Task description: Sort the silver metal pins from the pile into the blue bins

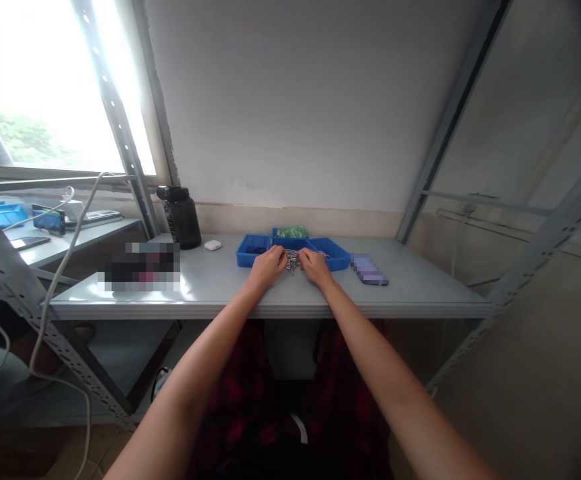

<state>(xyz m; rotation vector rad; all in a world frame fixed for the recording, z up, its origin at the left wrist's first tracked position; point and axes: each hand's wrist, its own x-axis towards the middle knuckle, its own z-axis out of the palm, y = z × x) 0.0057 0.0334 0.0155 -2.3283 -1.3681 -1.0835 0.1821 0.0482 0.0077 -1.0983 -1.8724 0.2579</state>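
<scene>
Okay so the metal bits (292, 261) lay jumbled between left hand (268, 265) and right hand (315, 266), neither clearly nearer; fingers (277, 251) curled, couldn't tell if gripping any.

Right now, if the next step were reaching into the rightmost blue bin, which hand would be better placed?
Right, I'd judge: the right hand is close beside the rightmost blue bin, while the left hand is across the metal pieces, nearer the leftmost blue bin.

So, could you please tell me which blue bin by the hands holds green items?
The back middle bin; the left bin shows dark pieces, and the right bin no green.
</scene>
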